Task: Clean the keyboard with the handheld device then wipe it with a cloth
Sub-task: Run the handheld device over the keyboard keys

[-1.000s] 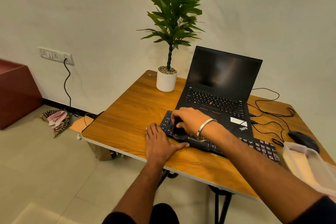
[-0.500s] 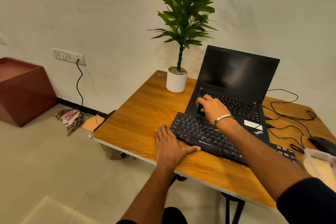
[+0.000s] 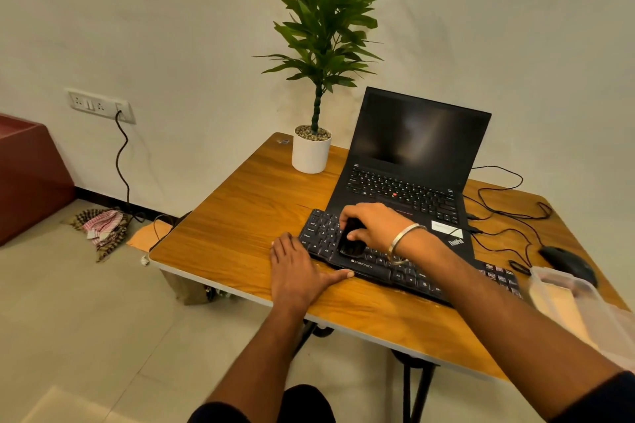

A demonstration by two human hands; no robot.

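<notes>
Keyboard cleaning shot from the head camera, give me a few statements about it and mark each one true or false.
1. The right hand grips a black handheld device on the keyboard. True.
2. The left hand holds a cloth. False: it lies flat on the table beside the keyboard, holding nothing.
3. The laptop is open with a dark screen. True.
4. The potted plant stands right of the laptop. False: it stands to its left.
5. A mouse lies at the table's right side. True.

"ZEBRONICS" in white on front edge of black keyboard [image 3: 395, 268]. "ThinkPad" logo, set diagonally, on palm-rest corner of open black laptop [image 3: 412, 189]. White sticker beside logo unreadable.
</notes>
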